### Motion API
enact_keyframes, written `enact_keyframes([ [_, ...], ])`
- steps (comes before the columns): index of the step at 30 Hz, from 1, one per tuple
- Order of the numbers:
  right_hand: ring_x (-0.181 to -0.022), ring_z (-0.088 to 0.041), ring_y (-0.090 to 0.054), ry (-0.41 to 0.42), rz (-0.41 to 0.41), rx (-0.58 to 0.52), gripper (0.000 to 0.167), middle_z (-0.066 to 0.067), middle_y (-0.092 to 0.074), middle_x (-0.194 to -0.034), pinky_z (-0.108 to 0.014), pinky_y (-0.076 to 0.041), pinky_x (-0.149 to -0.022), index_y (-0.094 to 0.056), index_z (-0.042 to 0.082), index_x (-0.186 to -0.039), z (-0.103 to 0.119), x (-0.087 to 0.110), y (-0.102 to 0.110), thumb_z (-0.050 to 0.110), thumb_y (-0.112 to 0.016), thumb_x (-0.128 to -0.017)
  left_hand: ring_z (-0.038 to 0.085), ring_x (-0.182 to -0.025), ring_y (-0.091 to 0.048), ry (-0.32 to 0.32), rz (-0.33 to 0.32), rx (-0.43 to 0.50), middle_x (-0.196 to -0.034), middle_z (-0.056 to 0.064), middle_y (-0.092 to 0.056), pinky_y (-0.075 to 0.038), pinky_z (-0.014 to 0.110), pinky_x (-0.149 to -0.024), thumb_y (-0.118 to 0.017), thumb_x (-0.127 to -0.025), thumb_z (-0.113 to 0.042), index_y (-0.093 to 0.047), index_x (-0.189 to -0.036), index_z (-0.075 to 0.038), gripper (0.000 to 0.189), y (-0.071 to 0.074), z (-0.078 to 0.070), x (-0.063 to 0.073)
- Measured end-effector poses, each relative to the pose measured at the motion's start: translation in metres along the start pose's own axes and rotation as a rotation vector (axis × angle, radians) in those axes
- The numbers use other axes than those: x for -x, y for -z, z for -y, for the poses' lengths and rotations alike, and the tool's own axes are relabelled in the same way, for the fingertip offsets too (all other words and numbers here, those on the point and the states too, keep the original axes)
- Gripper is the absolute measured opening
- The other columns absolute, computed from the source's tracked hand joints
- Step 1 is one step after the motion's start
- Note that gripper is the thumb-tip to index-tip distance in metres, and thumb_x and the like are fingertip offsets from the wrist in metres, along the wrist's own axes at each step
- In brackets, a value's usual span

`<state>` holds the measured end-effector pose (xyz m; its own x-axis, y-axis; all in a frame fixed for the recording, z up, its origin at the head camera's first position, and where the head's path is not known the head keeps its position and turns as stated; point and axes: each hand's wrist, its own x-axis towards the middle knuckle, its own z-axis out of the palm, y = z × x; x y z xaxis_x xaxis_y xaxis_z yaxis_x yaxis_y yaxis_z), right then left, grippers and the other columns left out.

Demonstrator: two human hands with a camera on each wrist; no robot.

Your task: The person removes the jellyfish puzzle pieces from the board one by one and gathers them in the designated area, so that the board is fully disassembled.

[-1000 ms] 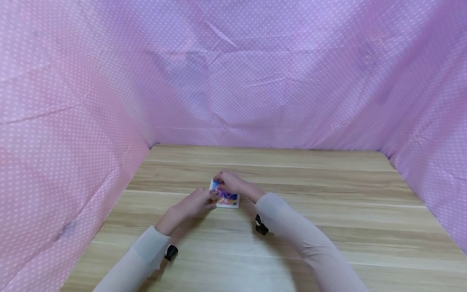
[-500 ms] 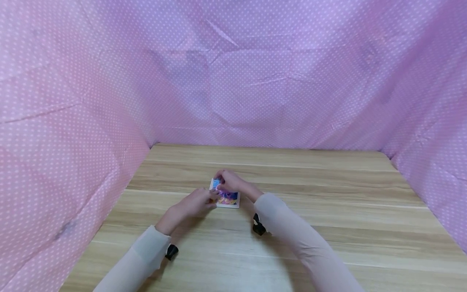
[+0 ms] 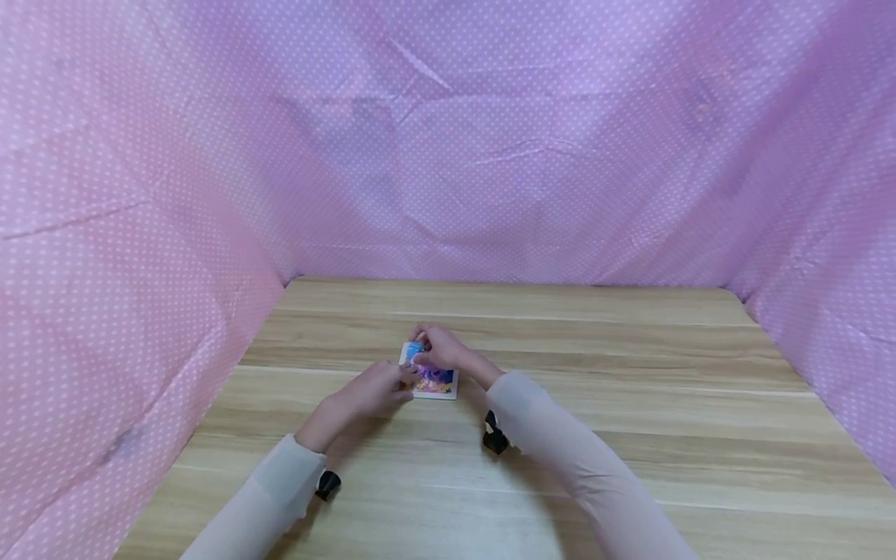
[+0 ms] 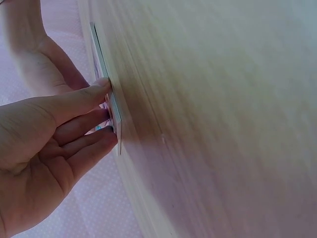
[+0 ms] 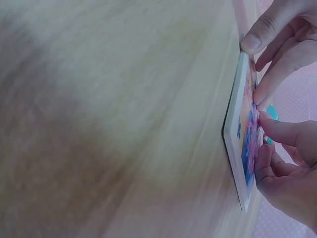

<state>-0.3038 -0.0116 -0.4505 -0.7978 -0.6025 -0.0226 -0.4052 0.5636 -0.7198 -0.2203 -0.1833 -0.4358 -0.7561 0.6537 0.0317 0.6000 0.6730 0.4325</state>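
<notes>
A small square board [image 3: 435, 383] with a bright printed picture and a white border lies flat on the wooden table. My left hand [image 3: 381, 385] grips its near left corner. In the left wrist view the left thumb [image 4: 101, 83] presses the board's edge while the curled fingers reach its printed face. Over the far left part, above a blue patch, is my right hand [image 3: 442, 348]. Its thumb and fingers are bent close to the picture in the right wrist view, with a teal bit [image 5: 272, 112] showing beside the thumb. I cannot tell whether the right fingers pinch anything.
The wooden table [image 3: 630, 373] extends around the board on all sides. Pink dotted cloth [image 3: 490, 179] hangs behind it and at both sides. A black wrist device [image 3: 495, 434] hangs under the right sleeve, and a similar device [image 3: 327, 485] under the left.
My right fingers have shifted slightly outward at the board's far left corner, and more of the blue patch shows. The left hand and the board hold nearly the same place.
</notes>
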Motion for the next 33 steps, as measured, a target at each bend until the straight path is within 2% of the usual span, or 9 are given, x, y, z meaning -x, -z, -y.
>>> enact_keyframes([
  [5, -0.102, -0.026, -0.062, -0.012, -0.016, -0.049, 0.023, -0.016, -0.066, -0.11, -0.03, -0.053, -0.087, -0.062, 0.001, -0.114, -0.001, -0.001, 0.001, -0.003, -0.068, -0.092, 0.01, -0.069, -0.051, 0.027, 0.01, 0.007, -0.079, -0.001, -0.063, -0.048, 0.025, -0.063, -0.072, -0.091, -0.002, -0.074, -0.094, -0.005, 0.005, 0.0, 0.0, 0.0],
  [12, -0.096, -0.026, -0.063, 0.007, -0.079, -0.114, 0.014, -0.014, -0.068, -0.1, -0.03, -0.052, -0.085, -0.067, -0.004, -0.107, -0.002, 0.001, 0.006, -0.004, -0.067, -0.092, 0.009, -0.069, -0.051, 0.01, 0.009, 0.006, -0.08, 0.0, -0.064, -0.048, 0.025, -0.063, -0.072, -0.091, -0.001, -0.073, -0.091, -0.004, 0.004, 0.0, 0.0, -0.001],
  [16, -0.097, -0.028, -0.064, 0.011, -0.102, -0.156, 0.014, -0.015, -0.069, -0.101, -0.031, -0.053, -0.086, -0.067, -0.005, -0.107, -0.002, 0.005, 0.009, -0.003, -0.067, -0.093, 0.01, -0.069, -0.05, 0.013, 0.007, 0.0, -0.081, 0.0, -0.064, -0.047, 0.026, -0.063, -0.072, -0.091, -0.001, -0.074, -0.093, -0.004, 0.004, 0.0, -0.001, -0.001],
  [19, -0.098, -0.029, -0.064, -0.004, -0.127, -0.19, 0.015, -0.017, -0.069, -0.102, -0.031, -0.053, -0.086, -0.068, -0.006, -0.108, -0.004, 0.008, 0.013, -0.003, -0.066, -0.094, 0.014, -0.071, -0.054, 0.024, 0.009, -0.004, -0.086, 0.004, -0.068, -0.05, 0.029, -0.066, -0.071, -0.092, -0.002, -0.075, -0.098, -0.003, 0.007, 0.001, -0.002, 0.0],
  [22, -0.097, -0.029, -0.065, -0.014, -0.145, -0.201, 0.016, -0.018, -0.07, -0.102, -0.031, -0.054, -0.084, -0.068, -0.007, -0.109, -0.008, 0.01, 0.018, -0.003, -0.065, -0.094, 0.023, -0.089, -0.067, 0.056, 0.012, 0.004, -0.108, 0.016, -0.073, -0.055, 0.034, -0.076, -0.071, -0.093, -0.002, -0.074, -0.11, 0.001, 0.018, 0.001, -0.003, 0.0],
  [25, -0.093, -0.028, -0.067, -0.001, -0.135, -0.219, 0.016, -0.017, -0.071, -0.1, -0.032, -0.056, -0.081, -0.07, -0.007, -0.109, -0.015, 0.012, 0.024, -0.002, -0.065, -0.095, 0.028, -0.105, -0.067, 0.098, 0.021, 0.026, -0.131, 0.021, -0.062, -0.055, 0.034, -0.08, -0.071, -0.093, -0.003, -0.07, -0.12, 0.002, 0.028, 0.002, -0.004, 0.001],
  [29, -0.084, -0.021, -0.068, 0.042, -0.116, -0.242, 0.014, -0.012, -0.072, -0.093, -0.029, -0.057, -0.073, -0.072, -0.004, -0.106, -0.031, 0.016, 0.033, 0.003, -0.067, -0.095, 0.029, -0.114, -0.064, 0.127, 0.03, 0.045, -0.138, 0.021, -0.057, -0.051, 0.031, -0.075, -0.07, -0.094, -0.004, -0.068, -0.124, 0.001, 0.031, 0.002, -0.004, 0.001],
  [33, -0.081, -0.022, -0.068, 0.009, -0.119, -0.266, 0.015, -0.012, -0.072, -0.093, -0.031, -0.058, -0.07, -0.072, -0.005, -0.107, -0.04, 0.022, 0.042, 0.003, -0.067, -0.095, 0.034, -0.124, -0.058, 0.127, 0.028, 0.032, -0.137, 0.02, -0.058, -0.052, 0.033, -0.08, -0.07, -0.094, -0.005, -0.069, -0.123, 0.001, 0.03, 0.001, -0.004, 0.001],
])
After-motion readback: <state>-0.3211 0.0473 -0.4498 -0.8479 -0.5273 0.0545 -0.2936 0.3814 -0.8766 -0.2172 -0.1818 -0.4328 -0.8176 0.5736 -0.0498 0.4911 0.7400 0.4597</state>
